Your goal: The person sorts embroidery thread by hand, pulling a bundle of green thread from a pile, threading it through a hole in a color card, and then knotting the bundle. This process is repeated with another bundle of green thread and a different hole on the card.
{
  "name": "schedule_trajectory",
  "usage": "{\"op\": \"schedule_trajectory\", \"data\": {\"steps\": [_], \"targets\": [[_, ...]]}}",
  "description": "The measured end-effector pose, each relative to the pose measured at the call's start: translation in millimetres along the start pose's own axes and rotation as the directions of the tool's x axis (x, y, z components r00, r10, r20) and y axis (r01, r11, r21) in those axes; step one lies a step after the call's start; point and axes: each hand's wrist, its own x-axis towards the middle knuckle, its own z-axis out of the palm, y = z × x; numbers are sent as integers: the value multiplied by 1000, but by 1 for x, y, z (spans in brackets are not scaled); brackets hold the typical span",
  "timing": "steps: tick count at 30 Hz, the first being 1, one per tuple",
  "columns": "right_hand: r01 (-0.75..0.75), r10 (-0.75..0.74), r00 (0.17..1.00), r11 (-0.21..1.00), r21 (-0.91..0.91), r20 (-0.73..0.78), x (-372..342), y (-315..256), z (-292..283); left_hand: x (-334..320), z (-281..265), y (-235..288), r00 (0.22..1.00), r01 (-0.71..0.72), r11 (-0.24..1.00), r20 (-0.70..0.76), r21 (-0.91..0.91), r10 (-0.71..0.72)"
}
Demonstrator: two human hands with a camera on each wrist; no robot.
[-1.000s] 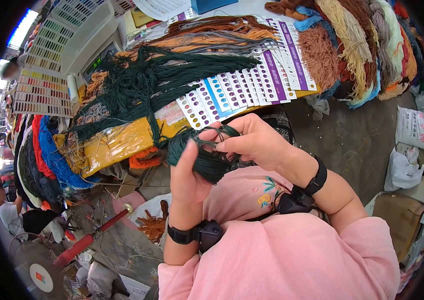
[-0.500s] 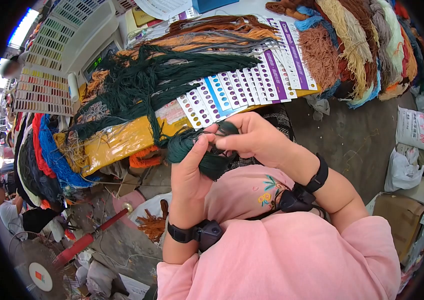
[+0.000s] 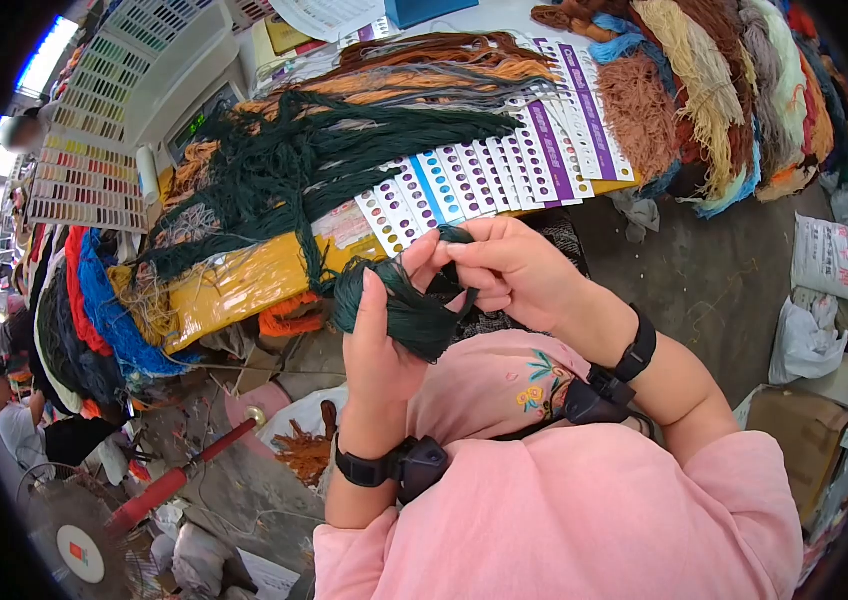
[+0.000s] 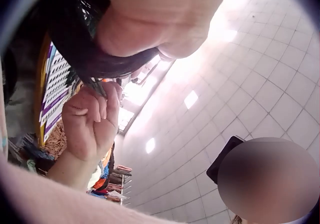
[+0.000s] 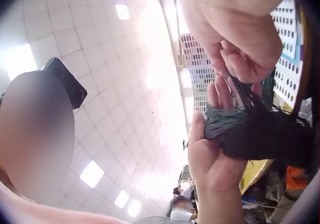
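Note:
A bundle of dark green yarn (image 3: 414, 318) lies across my left hand (image 3: 381, 345), held between its thumb and fingers in front of the pink shirt. With bent fingers, my right hand (image 3: 524, 275) pinches several strands of the same yarn at the bundle's far right side. In the right wrist view, those strands (image 5: 245, 96) run from the right fingertips down to the bundle (image 5: 260, 136). The left fingertips show just behind them. Part of the yarn is hidden by the left hand in the left wrist view, where the right hand (image 4: 90, 116) is close beside it.
On the table ahead lie loose dark green yarn (image 3: 314, 150), orange and brown yarn (image 3: 424, 65) and colour sample cards (image 3: 464, 180). Yarn hanks (image 3: 704, 90) hang at the right end, others (image 3: 109, 300) at the left. A fan (image 3: 84, 545) stands lower left, white bags (image 3: 809, 335) at right.
My right fingers have moved up a little and away from the bundle, drawing loose strands together at the fingertips. My left hand keeps hold of the bundle in about the same place.

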Motion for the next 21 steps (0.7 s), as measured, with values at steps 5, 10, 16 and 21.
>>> {"op": "schedule_trajectory", "data": {"steps": [5, 10, 16, 21], "targets": [[-40, 22, 996, 974, -222, -83, 0, -2, 22, 0, 2, -1, 999, -8, 986, 49, 167, 0], [-17, -8, 995, 969, -246, -100, 3, 2, 27, -1, 4, 0, 997, -24, 998, 78, 61, 19], [-10, -2, 998, 984, -176, -69, 2, -2, 22, 3, -1, -1, 1000, -23, 997, 6, 73, 23], [-2, -3, 999, 987, -160, -32, 1, -2, 19, 3, 1, -1, 999, 6, 1000, -47, 5, -5]]}}
